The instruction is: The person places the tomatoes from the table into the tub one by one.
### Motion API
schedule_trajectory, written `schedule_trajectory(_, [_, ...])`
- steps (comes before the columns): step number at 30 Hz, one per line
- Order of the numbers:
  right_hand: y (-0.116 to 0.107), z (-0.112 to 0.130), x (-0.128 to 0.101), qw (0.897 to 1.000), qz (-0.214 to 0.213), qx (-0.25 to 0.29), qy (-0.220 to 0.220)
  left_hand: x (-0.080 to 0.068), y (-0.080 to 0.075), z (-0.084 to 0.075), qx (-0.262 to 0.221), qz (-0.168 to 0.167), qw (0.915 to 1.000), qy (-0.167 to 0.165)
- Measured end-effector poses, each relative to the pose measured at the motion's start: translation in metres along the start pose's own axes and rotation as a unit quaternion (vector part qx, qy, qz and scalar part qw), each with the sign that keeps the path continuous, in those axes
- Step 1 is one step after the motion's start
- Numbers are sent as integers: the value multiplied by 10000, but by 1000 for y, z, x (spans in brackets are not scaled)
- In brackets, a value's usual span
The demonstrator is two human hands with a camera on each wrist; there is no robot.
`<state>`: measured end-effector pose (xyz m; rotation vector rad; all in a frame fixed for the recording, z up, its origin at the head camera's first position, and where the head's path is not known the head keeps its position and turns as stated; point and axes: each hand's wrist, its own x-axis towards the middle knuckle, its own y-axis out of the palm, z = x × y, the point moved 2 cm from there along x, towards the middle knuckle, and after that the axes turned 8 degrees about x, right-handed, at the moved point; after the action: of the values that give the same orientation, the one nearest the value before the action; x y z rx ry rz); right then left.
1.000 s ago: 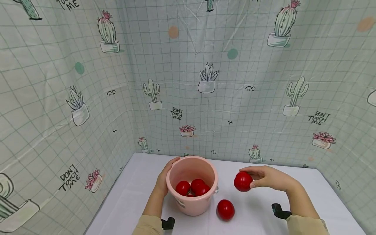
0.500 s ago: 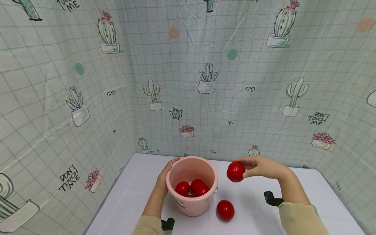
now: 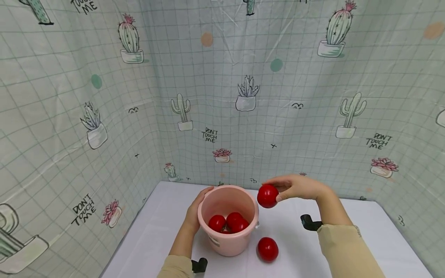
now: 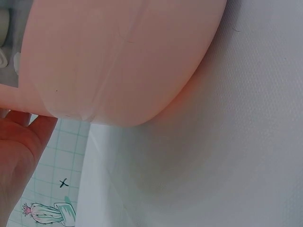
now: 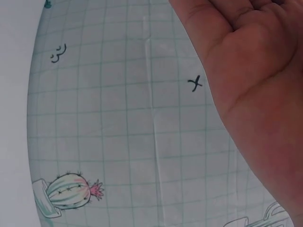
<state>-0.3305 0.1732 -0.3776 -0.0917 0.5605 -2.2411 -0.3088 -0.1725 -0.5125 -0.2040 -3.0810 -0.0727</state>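
Observation:
A pink bucket (image 3: 211, 201) stands on the white table (image 3: 153, 231) with several red tomatoes (image 3: 227, 223) inside. My left hand (image 3: 194, 210) grips its left wall and rim; in the left wrist view the bucket (image 4: 118, 56) fills the top and my left hand (image 4: 19, 156) shows at the lower left. My right hand (image 3: 295, 187) holds a red tomato (image 3: 267, 195) in the air just right of the bucket's rim, above the table. Another red tomato (image 3: 267, 249) lies on the table to the bucket's right front. The right wrist view shows only my palm (image 5: 255, 80) and the curtain.
A cactus-print curtain (image 3: 243, 96) walls the table at the back and on both sides. Bare white table lies left of the bucket and to the far right (image 3: 382, 239).
My right hand has carried the tomato up and to the left, from the right of the table to beside the bucket's rim. The left hand and bucket have stayed put.

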Motion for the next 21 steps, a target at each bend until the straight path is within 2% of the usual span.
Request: schedule_trajectory(21, [26,25,67,9972,663,149,307,1,-1,0,88,53,9999,-61])
